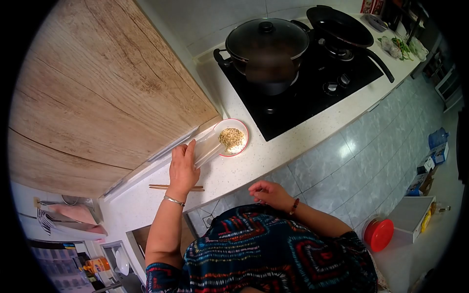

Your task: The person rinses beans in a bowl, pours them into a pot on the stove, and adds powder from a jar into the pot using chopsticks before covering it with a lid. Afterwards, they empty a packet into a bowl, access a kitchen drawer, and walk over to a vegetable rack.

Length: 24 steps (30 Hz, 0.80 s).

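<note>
Bowl: white with a red rim, upright on the counter, holding crumbly tan food with green flecks and a paler patch near its front.
Clear container: tilted, its mouth over the bowl's left side; whether it touches the rim, or what remains inside, I cannot tell.
Left hand: wrapped around the container, fingers and thumb gripping its near end.
Right hand: loosely curled, fingers half bent, beyond the counter's front edge, near the body.
Chopsticks: lying flat on the counter, crossing beneath the left wrist.
Lidded pot: on the stove, its lid on; contents too dark to tell.
Edges and room: wooden cabinet close on the bowl's left, stove corner near its right; speckled counter between bowl and front edge.
</note>
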Available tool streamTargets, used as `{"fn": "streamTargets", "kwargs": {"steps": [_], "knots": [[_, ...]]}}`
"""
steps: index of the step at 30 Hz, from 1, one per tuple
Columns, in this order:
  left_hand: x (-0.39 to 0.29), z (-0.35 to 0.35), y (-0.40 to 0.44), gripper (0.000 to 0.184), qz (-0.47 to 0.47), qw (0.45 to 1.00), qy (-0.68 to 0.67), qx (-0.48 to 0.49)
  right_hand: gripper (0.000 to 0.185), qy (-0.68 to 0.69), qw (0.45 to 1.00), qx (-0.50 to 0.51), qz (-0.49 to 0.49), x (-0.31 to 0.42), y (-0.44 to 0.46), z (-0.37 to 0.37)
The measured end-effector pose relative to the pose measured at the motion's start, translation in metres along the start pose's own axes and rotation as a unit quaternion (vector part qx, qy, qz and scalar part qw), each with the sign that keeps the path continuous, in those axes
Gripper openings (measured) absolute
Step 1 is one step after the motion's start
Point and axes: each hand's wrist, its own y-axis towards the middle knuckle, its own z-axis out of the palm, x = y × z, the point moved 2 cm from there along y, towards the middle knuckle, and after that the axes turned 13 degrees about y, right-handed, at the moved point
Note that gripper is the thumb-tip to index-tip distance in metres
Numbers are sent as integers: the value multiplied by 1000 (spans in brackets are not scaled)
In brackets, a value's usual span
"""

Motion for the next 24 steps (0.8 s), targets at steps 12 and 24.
{"fn": "streamTargets", "kwargs": {"steps": [12, 24], "knots": [[5, -2, 0, 76, -12, 998, -67, -5, 20, 14, 1000, 3, -6, -1, 1, 1], [6, -2, 2, 78, 12, 998, -59, -29, 20, 24, 1000, 7, -8, -1, 2, 0]]}}
